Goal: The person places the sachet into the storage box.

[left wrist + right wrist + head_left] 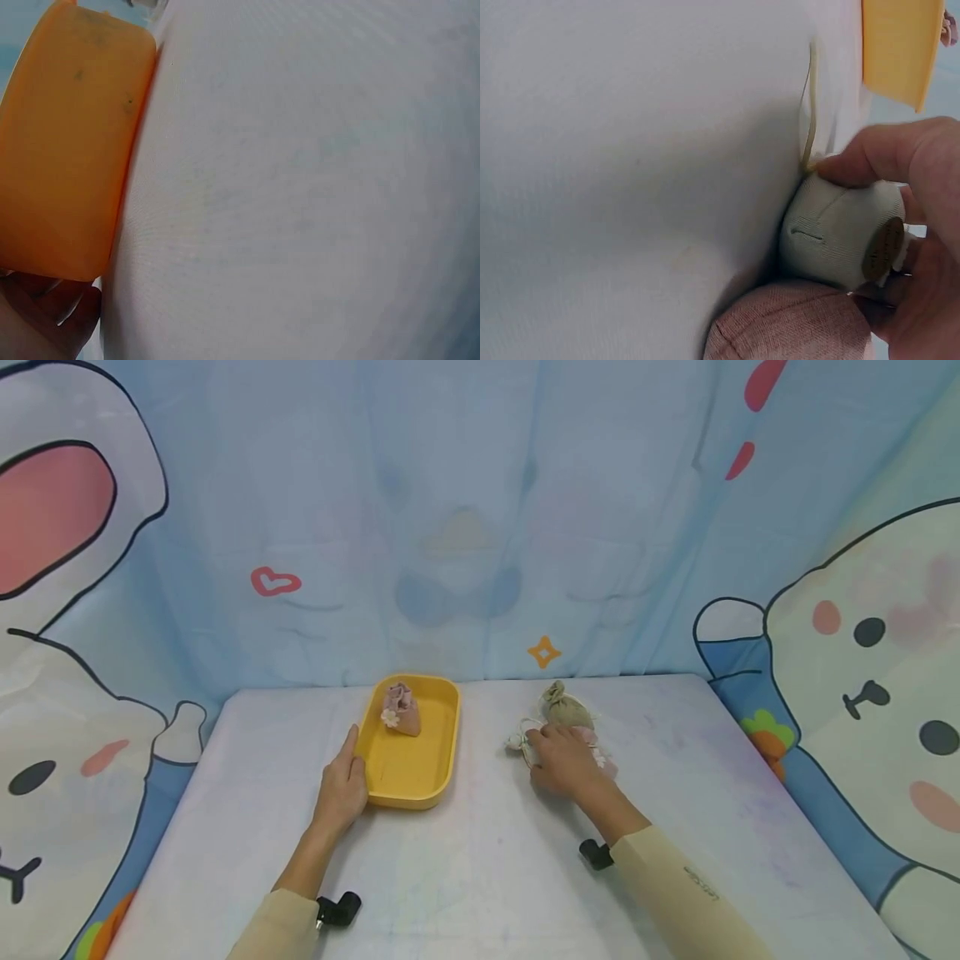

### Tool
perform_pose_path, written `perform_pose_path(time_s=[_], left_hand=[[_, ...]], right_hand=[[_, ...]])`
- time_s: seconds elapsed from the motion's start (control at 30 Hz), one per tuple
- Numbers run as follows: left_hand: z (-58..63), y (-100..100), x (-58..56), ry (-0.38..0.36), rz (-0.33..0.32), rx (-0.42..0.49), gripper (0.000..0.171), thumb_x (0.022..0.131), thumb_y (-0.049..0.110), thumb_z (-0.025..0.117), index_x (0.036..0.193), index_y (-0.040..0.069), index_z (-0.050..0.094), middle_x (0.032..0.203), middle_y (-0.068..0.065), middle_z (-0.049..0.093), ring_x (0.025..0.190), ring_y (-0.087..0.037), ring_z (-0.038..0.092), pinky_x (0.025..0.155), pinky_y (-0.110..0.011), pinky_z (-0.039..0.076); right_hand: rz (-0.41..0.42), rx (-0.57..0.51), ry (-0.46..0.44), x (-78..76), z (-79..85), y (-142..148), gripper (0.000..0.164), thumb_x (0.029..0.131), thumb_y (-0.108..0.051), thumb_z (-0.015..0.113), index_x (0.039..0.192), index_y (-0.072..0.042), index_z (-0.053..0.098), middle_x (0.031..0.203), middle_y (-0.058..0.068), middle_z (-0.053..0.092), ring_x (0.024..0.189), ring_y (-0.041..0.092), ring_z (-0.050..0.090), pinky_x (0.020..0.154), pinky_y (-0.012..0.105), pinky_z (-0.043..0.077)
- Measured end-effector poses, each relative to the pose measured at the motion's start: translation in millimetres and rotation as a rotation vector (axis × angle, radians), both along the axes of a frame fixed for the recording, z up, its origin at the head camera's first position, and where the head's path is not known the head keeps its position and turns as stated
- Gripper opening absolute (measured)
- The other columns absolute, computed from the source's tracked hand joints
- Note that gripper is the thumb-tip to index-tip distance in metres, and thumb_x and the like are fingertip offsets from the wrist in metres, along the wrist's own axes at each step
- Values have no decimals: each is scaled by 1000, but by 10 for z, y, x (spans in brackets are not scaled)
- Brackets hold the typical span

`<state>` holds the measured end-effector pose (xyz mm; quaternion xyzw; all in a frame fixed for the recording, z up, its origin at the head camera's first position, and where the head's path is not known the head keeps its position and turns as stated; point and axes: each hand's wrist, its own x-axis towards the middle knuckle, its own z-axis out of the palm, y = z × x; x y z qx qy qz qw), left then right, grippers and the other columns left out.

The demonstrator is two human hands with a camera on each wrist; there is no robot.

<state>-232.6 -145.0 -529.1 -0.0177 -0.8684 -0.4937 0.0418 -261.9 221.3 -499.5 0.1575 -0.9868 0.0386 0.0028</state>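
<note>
In the head view my left hand (343, 787) holds the left side of a yellow tray (405, 781); its fingers bend beside the tray wall (71, 150) in the left wrist view. A small pink cloth sachet (405, 718) with a white flower lies inside the tray. To the right, my right hand (564, 764) grips a pale grey drawstring sachet (840, 225), thumb pressed near its cord (811, 112). This sachet carries a brown oval label. Against it lies a pink sachet (791, 326). A green sachet (566, 710) with a gathered neck is just beyond the fingers.
A white cloth covers the table (465, 885). Behind it hangs a light blue curtain (457, 527) printed with cartoon animals. Black wrist cameras, on the left (339, 910) and right (596, 854), stick out beside both sleeves.
</note>
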Motion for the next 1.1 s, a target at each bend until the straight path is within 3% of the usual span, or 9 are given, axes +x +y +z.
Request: perform_pose_path(time_s=[0.2, 0.4, 0.63, 0.83, 0.97, 1.1], left_hand=[[4, 0, -1, 4, -6, 3, 57, 111, 11, 27, 166, 3, 18, 171, -18, 23, 158, -35, 24, 130, -53, 22], [7, 5, 2, 4, -9, 12, 57, 111, 13, 28, 166, 4, 18, 171, -17, 23, 159, -34, 24, 130, -52, 23], [-9, -1, 26, 0, -5, 9, 57, 111, 15, 27, 166, 4, 18, 171, -17, 24, 157, -33, 29, 130, -53, 24], [-37, -5, 9, 10, 4, -4, 57, 111, 13, 28, 166, 4, 19, 170, -18, 24, 154, -35, 35, 129, -55, 24], [-38, -8, 2, 14, 9, -4, 57, 111, 12, 28, 166, 3, 20, 169, -20, 26, 141, -36, 46, 127, -55, 29], [-30, -8, 1, 4, 8, 3, 57, 111, 12, 28, 166, 4, 19, 170, -21, 26, 135, -35, 48, 126, -55, 31]], right_hand=[[24, -72, 68, -19, 2, -24, 48, 91, -13, 76, 135, -1, 63, 118, 16, 69, 114, 34, 64, 106, 51, 51], [34, -126, 108, -42, -2, -72, 50, 91, -17, 77, 137, -2, 63, 121, 16, 70, 115, 34, 65, 99, 50, 55], [30, -182, 93, -63, 36, -134, 53, 91, -19, 79, 139, -4, 62, 127, 17, 69, 119, 36, 66, 101, 51, 55], [7, -299, 68, -86, 108, -190, 56, 92, -18, 79, 143, -4, 58, 134, 17, 66, 125, 36, 64, 105, 52, 54], [-17, -384, 50, -120, 147, -236, 58, 94, -18, 78, 146, -4, 56, 138, 18, 64, 128, 36, 62, 106, 52, 53], [-35, -473, 41, -164, 190, -299, 60, 94, -21, 78, 147, -6, 55, 143, 17, 62, 132, 36, 60, 107, 53, 53]])
